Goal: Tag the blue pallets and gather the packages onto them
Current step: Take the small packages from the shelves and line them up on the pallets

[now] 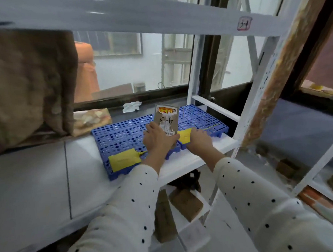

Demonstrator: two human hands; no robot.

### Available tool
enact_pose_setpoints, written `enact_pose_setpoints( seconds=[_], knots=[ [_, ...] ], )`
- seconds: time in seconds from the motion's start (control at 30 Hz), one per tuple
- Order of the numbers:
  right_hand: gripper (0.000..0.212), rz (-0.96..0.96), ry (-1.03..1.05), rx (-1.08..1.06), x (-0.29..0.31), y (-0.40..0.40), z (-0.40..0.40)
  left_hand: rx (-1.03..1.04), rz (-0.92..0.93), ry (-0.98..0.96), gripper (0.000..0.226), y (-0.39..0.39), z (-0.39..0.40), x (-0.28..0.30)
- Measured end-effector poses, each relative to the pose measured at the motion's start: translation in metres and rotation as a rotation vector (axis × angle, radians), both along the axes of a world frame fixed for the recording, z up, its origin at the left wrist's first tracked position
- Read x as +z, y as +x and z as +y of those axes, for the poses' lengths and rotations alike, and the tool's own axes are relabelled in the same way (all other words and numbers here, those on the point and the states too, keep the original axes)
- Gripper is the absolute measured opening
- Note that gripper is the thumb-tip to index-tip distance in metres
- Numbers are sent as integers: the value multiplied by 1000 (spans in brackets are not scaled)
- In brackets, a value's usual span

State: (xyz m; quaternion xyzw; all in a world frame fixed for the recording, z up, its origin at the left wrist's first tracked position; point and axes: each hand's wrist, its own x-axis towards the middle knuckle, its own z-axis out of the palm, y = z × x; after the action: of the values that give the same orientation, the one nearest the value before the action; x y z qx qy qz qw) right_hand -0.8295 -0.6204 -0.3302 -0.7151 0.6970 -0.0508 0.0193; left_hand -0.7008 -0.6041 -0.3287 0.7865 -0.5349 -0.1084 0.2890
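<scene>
Dotted sleeves [260,207] reach to the white shelf [183,163], where the left hand [156,138] pinches an upright card [166,122] over the blue pallets [123,136] while the right hand [198,139], seemingly flat-fingered, pins a yellow tag [184,136] that could slip loose before the window [148,64].

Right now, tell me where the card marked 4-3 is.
The card stands upright in the left hand, above the blue pallets' front edge, just left of the yellow tag under the right hand.
</scene>
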Motion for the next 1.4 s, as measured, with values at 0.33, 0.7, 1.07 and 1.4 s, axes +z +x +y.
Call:
enact_pose_setpoints(
  seconds=[0.33,0.7,1.07,1.4],
  knots=[
    [64,9,44,311,-10,121,-66,220,-127,27,107,111,-34,1],
    [55,21,67,383,-21,173,-119,395,-39,152,107,160,-71,-17],
    [50,59,153,481,-39,194,-156,574,13,293,109,172,-96,-30],
    [47,33,191,574,-41,217,-180,598,116,327,114,192,-113,-31]
  ],
)
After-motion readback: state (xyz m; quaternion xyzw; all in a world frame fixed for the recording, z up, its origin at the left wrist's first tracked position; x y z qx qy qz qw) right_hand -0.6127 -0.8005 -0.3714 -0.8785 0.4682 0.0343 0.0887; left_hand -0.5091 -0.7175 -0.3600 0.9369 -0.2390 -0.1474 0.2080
